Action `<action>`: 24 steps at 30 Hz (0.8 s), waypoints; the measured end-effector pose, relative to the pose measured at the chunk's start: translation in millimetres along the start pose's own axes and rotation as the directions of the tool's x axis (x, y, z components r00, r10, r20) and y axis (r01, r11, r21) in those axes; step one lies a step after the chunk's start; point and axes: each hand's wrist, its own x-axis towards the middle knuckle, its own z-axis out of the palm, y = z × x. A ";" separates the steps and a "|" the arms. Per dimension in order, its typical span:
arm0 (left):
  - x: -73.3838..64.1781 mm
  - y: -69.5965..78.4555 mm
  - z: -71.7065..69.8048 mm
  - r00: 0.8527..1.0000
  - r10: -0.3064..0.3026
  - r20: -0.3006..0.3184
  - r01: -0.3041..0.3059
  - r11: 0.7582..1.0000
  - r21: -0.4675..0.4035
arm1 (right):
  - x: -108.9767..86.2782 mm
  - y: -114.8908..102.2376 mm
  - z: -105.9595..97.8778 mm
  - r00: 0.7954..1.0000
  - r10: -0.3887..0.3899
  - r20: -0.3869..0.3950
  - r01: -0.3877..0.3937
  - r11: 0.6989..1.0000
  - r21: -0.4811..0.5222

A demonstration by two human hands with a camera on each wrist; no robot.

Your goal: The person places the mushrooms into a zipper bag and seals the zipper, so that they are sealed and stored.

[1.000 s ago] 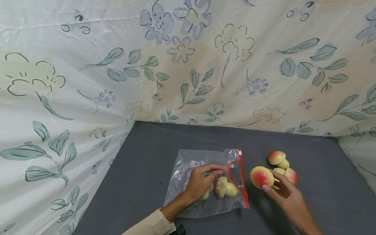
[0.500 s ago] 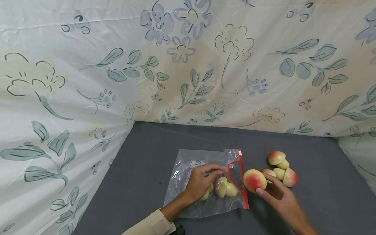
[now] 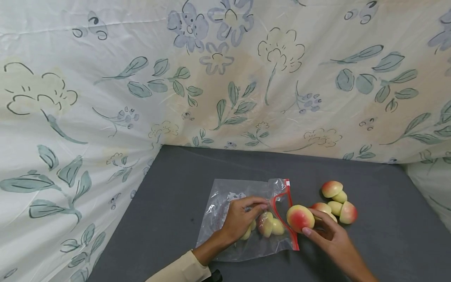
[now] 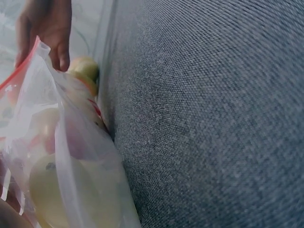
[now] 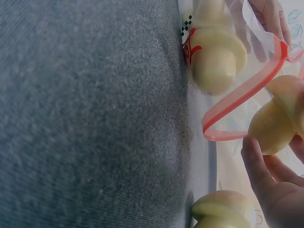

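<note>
My left hand (image 3: 239,219) pinches the upper layer of a clear zip bag (image 3: 220,192) and lifts it, so the red-edged mouth gapes toward the right. Inside the bag lie toy mushrooms (image 3: 277,227) with yellow stems and reddish caps. My right hand (image 3: 332,239) holds another toy mushroom (image 3: 300,218) by its stem, its red and yellow cap toward the bag. That cap overlaps the red zip edge in the head view. In the right wrist view, the held mushroom's stem (image 5: 270,130) sits in my fingers beside the red strip (image 5: 237,102).
Three more toy mushrooms lie on the dark grey table right of the bag: one at the back (image 3: 332,189), one at the right (image 3: 349,212), one partly behind my right hand (image 3: 321,208). Flower-patterned cloth (image 3: 229,117) hangs behind and at the sides.
My right hand has moved left with its mushroom, from beside the loose ones up to the bag's mouth. My left hand keeps its hold on the bag.
</note>
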 end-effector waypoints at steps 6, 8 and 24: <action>0.4 0.9 -0.1 1.000 -0.014 0.002 0.014 1.000 -0.006 | 3.2 -1.8 3.7 0.999 0.035 0.033 -0.036 0.999 0.015; 0.2 0.8 0.0 1.000 -0.009 0.001 0.009 1.000 -0.004 | 4.3 -2.7 5.2 0.997 0.055 0.054 -0.057 0.998 0.032; 1.6 1.8 2.3 1.000 0.006 -0.008 -0.006 1.000 0.007 | 12.9 2.2 17.6 0.986 -0.107 0.129 0.096 0.992 0.083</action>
